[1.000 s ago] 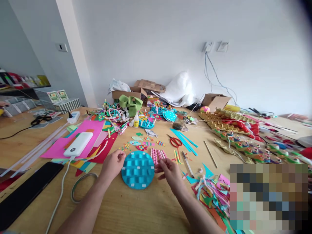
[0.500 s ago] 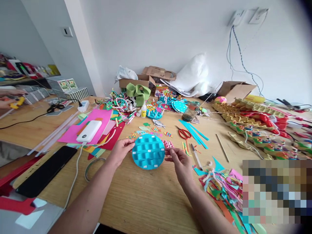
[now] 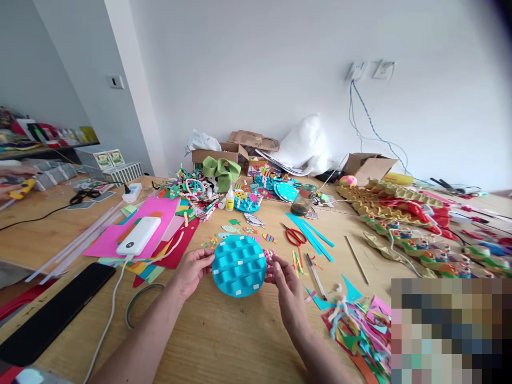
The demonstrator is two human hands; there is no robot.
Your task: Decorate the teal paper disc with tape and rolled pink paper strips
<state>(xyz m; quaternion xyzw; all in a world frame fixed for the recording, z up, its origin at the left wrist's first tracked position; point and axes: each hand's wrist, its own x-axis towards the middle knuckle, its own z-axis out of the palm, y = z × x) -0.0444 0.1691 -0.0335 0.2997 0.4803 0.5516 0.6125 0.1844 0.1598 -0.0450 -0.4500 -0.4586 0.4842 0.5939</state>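
Observation:
A round blue disc with wavy raised strips (image 3: 239,272) and several small white squares on its face is held up over the table, tilted toward me. My left hand (image 3: 194,271) pinches its left rim between thumb and fingers. At the right rim, my right hand (image 3: 283,277) has its thumb and fingers closed on the edge. Just behind the disc lie paper fish cutouts (image 3: 270,238), partly covered by it. Pink beads or pompoms (image 3: 269,257) peek out between the disc and my right hand.
Red-handled scissors (image 3: 295,236), blue paper strips (image 3: 310,234) and a pen (image 3: 316,276) lie to the right, with paper scraps (image 3: 360,330) nearer. A glue bottle (image 3: 229,200) and glass jar (image 3: 303,201) stand behind. At left are a white power bank (image 3: 138,236) and black phone (image 3: 56,312).
The view has tilted up and turned slightly right, so the table contents sit lower and further left. Both hands still hold the disc, which has turned slightly.

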